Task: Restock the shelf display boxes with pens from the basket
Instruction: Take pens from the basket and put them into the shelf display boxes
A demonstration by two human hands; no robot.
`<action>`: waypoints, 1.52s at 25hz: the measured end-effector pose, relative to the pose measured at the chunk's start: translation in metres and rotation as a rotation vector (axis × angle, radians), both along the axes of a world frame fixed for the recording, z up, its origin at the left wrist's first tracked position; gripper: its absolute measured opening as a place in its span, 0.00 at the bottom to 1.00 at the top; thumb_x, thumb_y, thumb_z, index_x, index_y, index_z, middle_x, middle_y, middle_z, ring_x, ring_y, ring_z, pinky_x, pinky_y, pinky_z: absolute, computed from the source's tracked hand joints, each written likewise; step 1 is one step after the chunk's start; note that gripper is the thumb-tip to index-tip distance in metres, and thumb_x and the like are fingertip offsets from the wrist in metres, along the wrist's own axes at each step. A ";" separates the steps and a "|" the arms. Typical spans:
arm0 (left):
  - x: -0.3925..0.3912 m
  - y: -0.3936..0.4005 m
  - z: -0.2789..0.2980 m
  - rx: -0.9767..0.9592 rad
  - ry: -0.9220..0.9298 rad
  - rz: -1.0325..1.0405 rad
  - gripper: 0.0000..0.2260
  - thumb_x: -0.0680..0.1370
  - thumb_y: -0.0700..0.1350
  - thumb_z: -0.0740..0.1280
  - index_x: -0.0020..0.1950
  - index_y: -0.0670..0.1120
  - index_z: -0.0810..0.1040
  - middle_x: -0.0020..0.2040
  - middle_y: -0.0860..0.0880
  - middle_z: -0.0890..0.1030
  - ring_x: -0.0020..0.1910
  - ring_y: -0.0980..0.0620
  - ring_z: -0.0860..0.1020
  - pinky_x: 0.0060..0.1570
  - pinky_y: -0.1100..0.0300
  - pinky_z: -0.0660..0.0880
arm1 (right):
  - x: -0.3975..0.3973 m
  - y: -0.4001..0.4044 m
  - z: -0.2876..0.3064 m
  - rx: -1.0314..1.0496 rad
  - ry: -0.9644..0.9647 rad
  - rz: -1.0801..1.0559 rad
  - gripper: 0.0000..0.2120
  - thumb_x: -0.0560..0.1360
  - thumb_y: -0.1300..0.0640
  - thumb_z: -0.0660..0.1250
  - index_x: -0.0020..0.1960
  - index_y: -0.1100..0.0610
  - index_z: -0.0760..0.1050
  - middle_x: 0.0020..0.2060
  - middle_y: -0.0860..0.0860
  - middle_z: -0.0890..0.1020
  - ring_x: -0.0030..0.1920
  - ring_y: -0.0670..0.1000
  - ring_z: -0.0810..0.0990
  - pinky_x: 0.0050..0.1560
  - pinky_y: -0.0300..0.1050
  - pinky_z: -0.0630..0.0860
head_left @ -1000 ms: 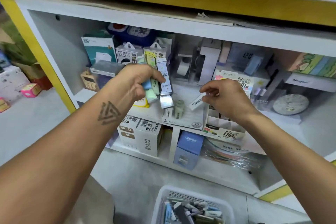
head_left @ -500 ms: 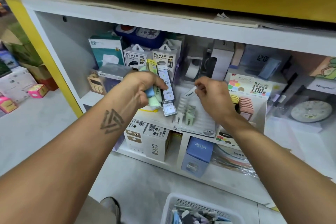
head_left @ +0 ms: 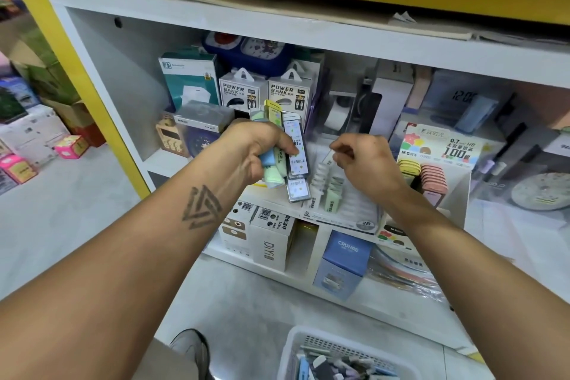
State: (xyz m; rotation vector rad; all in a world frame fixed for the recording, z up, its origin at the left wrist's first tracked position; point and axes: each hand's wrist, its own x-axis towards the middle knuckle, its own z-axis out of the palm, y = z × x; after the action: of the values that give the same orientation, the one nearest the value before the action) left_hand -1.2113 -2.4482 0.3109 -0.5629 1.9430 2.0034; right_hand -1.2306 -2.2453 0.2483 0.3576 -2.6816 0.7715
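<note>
My left hand (head_left: pixel 257 151) grips a bundle of slim pen packs (head_left: pixel 296 157) in green, blue, yellow and white, held upright in front of the shelf. My right hand (head_left: pixel 362 163) pinches one small white pack (head_left: pixel 327 158) over the white slotted display box (head_left: pixel 354 210) marked 2B, which holds a few white and green packs (head_left: pixel 328 191) at its left side. To the right stands a second display box (head_left: pixel 438 163) with yellow and pink packs. The white basket (head_left: pixel 290 355) with several packs sits on the floor at the bottom edge.
Power bank boxes (head_left: pixel 243 92), a teal box (head_left: pixel 188 77) and clocks fill the shelf's back. Below are white DIY boxes (head_left: pixel 271 244) and a blue box (head_left: pixel 342 262). A shoe (head_left: pixel 189 345) stands left of the basket. Cartons (head_left: pixel 30 133) sit on the floor at far left.
My right hand has carried the small white pack leftward from the right display box to above the 2B box. My left hand has kept its bundle in place.
</note>
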 end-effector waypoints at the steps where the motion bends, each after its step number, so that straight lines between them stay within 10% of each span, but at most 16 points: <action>1: 0.001 0.002 0.001 0.001 0.002 0.001 0.17 0.68 0.26 0.71 0.54 0.39 0.81 0.54 0.40 0.84 0.49 0.40 0.84 0.59 0.43 0.77 | 0.001 -0.001 -0.001 0.015 -0.001 0.017 0.09 0.79 0.63 0.67 0.57 0.58 0.82 0.47 0.55 0.85 0.46 0.52 0.83 0.52 0.46 0.81; 5: 0.008 0.008 0.005 0.045 0.037 -0.013 0.15 0.68 0.23 0.68 0.50 0.39 0.80 0.48 0.38 0.83 0.38 0.41 0.83 0.27 0.49 0.80 | 0.001 -0.002 -0.001 0.143 0.051 0.075 0.09 0.79 0.66 0.65 0.54 0.62 0.83 0.46 0.58 0.86 0.47 0.57 0.83 0.52 0.53 0.80; 10: 0.011 0.014 0.006 0.055 0.042 -0.051 0.19 0.69 0.23 0.67 0.56 0.37 0.80 0.52 0.37 0.83 0.44 0.39 0.83 0.33 0.46 0.82 | 0.004 -0.010 0.000 0.320 -0.122 0.088 0.24 0.76 0.72 0.62 0.68 0.56 0.77 0.62 0.54 0.80 0.61 0.55 0.78 0.64 0.47 0.75; 15: 0.020 0.036 0.011 0.040 0.030 -0.145 0.19 0.69 0.25 0.70 0.58 0.38 0.80 0.52 0.39 0.84 0.48 0.40 0.84 0.48 0.45 0.82 | 0.027 0.003 0.037 -0.599 -0.298 0.035 0.09 0.81 0.53 0.66 0.58 0.51 0.82 0.46 0.50 0.86 0.38 0.47 0.81 0.37 0.40 0.75; 23: 0.047 0.093 0.012 0.133 0.014 -0.297 0.16 0.71 0.23 0.68 0.56 0.34 0.79 0.51 0.35 0.83 0.44 0.39 0.84 0.39 0.40 0.82 | 0.076 0.078 0.070 -0.924 -0.311 -0.131 0.11 0.73 0.66 0.74 0.50 0.59 0.74 0.28 0.55 0.81 0.24 0.49 0.75 0.23 0.39 0.68; 29: 0.051 0.110 0.010 0.074 0.036 -0.235 0.10 0.71 0.22 0.67 0.46 0.34 0.77 0.40 0.38 0.81 0.27 0.44 0.82 0.26 0.47 0.80 | 0.096 0.136 0.079 -0.521 -0.090 -0.238 0.08 0.78 0.63 0.69 0.53 0.53 0.74 0.39 0.56 0.85 0.30 0.51 0.84 0.35 0.47 0.82; 38: 0.044 0.125 -0.001 0.051 0.030 -0.232 0.14 0.69 0.22 0.69 0.52 0.34 0.79 0.41 0.38 0.83 0.33 0.41 0.84 0.28 0.45 0.81 | 0.089 0.162 0.067 0.056 0.051 -0.273 0.02 0.80 0.57 0.65 0.52 0.52 0.75 0.43 0.50 0.82 0.43 0.53 0.83 0.41 0.45 0.79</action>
State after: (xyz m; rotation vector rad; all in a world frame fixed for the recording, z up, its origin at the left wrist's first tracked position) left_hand -1.1670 -2.3233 0.3096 -0.2817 1.8725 1.9188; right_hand -1.1413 -2.0831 0.3150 0.0210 -2.6329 0.5979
